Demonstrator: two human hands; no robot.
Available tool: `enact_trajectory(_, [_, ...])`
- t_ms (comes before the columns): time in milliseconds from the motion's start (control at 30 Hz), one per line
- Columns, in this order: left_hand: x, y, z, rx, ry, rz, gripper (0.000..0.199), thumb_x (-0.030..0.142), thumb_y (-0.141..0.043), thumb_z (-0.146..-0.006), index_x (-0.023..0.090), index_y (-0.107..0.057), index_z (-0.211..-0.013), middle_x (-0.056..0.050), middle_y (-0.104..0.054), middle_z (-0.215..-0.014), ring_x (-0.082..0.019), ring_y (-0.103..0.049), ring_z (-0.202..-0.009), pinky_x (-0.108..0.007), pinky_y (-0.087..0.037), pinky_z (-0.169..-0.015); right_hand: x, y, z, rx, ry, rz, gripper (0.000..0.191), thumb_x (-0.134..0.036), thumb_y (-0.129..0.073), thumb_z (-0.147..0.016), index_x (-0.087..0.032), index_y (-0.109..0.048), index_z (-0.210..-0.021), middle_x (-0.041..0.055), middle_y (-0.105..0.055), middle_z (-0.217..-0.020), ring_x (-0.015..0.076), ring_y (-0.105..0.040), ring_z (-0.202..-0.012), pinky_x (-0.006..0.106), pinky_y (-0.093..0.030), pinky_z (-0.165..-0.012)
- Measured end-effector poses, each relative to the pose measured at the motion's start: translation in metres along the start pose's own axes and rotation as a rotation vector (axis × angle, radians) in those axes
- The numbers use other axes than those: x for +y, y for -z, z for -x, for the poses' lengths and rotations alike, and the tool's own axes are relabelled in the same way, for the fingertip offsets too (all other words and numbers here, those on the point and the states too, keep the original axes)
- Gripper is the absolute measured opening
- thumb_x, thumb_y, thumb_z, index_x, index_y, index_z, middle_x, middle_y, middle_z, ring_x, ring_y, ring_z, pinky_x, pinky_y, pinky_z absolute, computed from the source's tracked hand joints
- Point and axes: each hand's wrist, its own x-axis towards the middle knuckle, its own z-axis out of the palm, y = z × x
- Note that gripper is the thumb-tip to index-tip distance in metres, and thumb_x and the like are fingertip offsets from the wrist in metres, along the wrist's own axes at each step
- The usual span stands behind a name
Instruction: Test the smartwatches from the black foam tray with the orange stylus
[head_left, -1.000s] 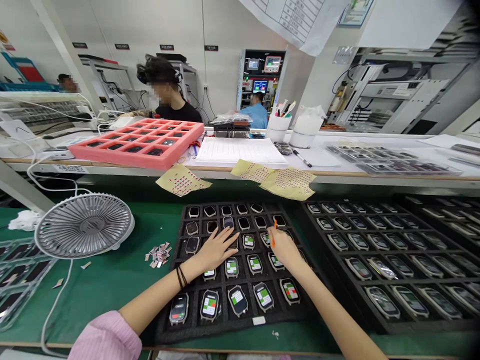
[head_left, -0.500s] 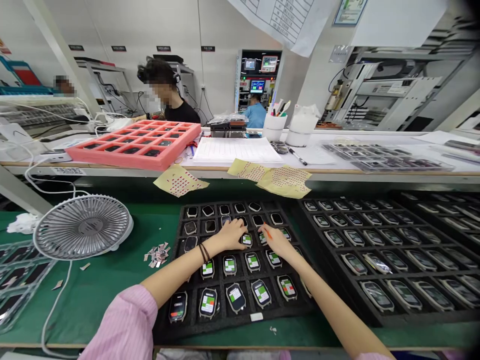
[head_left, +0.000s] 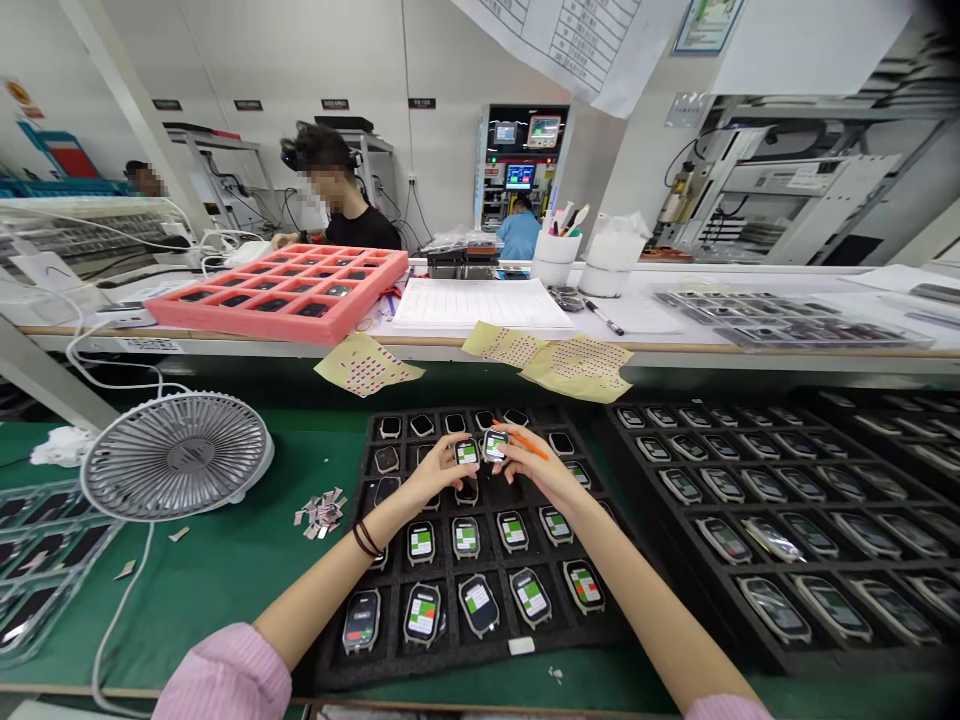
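Note:
My left hand (head_left: pixel 433 474) grips a smartwatch (head_left: pixel 466 453) whose screen shows green and white. Close beside it, my right hand (head_left: pixel 541 467) is closed on a second smartwatch (head_left: pixel 495 446) with a similar lit screen. A thin orange stick-like tool (head_left: pixel 523 438) also lies between the right-hand fingers. Both watches are raised over a black foam tray (head_left: pixel 420 656), where several more watches sit in square pockets. In the nearer rows the screens are lit green, white and red, as on this watch (head_left: pixel 532 597); those at the back are dark.
A grey fan (head_left: pixel 176 450) stands left, near a pile of small tabs (head_left: pixel 320 513). More watches fill a second black tray (head_left: pixel 724 620) at right. On the shelf are a pink foam tray (head_left: pixel 255 325), papers (head_left: pixel 480 303) and a pen cup (head_left: pixel 553 262). A co-worker (head_left: pixel 352 200) sits beyond.
Both hands have lifted a watch out of the tray's middle row and brought the two together, screens facing me. The orange tool has moved along with the right hand.

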Motion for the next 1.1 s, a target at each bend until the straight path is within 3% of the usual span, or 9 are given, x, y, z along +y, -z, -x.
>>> enact_trajectory(100, [0.002,0.005,0.008,0.107,0.015,0.191,0.049,0.039,-0.063,-0.078,0.020,-0.046,-0.119,-0.005,-0.061,-0.093,-0.014,-0.063,-0.070,-0.018,-0.043,-0.048,0.002,-0.011,-0.001,-0.060,0.026,0.015,0.034,-0.025,-0.071,-0.073,-0.021,-0.062,-0.105,0.0047,-0.066,-0.094,0.0155,-0.068,-0.065,0.022,-0.049,-0.048])
enact_trajectory(233, [-0.002,0.007,0.012,0.215,0.018,0.159,0.039,0.049,-0.053,-0.083,0.018,-0.056,-0.108,-0.002,-0.060,-0.082,-0.010,-0.058,-0.055,-0.017,-0.039,-0.040,0.008,-0.015,0.003,-0.099,0.065,0.076,0.034,-0.025,-0.070,-0.073,-0.021,-0.061,-0.106,0.0043,-0.065,-0.093,0.0147,-0.067,-0.065,0.022,-0.049,-0.048])
enact_trajectory(400, [-0.006,0.004,0.016,0.168,0.042,0.144,0.041,0.052,-0.048,-0.086,0.020,-0.058,-0.109,-0.002,-0.060,-0.090,-0.011,-0.060,-0.057,-0.018,-0.041,-0.040,0.014,-0.014,0.010,-0.053,0.072,0.129,0.030,-0.027,-0.070,-0.075,-0.021,-0.061,-0.103,0.0014,-0.065,-0.083,0.0131,-0.064,-0.058,0.021,-0.046,-0.045])
enact_trajectory(600, [-0.001,0.000,0.022,0.131,-0.004,0.140,0.040,0.048,-0.053,-0.084,0.021,-0.055,-0.113,0.000,-0.056,-0.080,-0.010,-0.053,-0.056,-0.019,-0.039,-0.042,0.013,-0.020,0.016,0.049,0.055,0.172,0.022,-0.037,-0.058,-0.085,-0.019,-0.063,-0.096,-0.0017,-0.059,-0.065,0.0119,-0.060,-0.049,0.020,-0.041,-0.039])
enact_trajectory(867, [-0.003,-0.002,0.022,0.127,-0.041,0.159,0.038,0.043,-0.062,-0.080,0.020,-0.054,-0.110,-0.003,-0.059,-0.092,-0.011,-0.052,-0.064,-0.019,-0.043,-0.049,0.017,-0.018,0.015,-0.036,0.087,0.139,0.026,-0.034,-0.061,-0.083,-0.022,-0.059,-0.105,0.0013,-0.061,-0.082,0.0146,-0.064,-0.061,0.021,-0.044,-0.041])
enact_trajectory(1100, [-0.007,0.002,0.022,0.127,-0.019,0.150,0.041,0.046,-0.050,-0.087,0.019,-0.053,-0.117,-0.001,-0.053,-0.081,-0.011,-0.052,-0.059,-0.019,-0.039,-0.044,0.021,-0.014,0.015,-0.091,0.113,0.152,0.029,-0.034,-0.059,-0.084,-0.024,-0.055,-0.111,0.0051,-0.059,-0.098,0.0158,-0.066,-0.068,0.022,-0.045,-0.044])
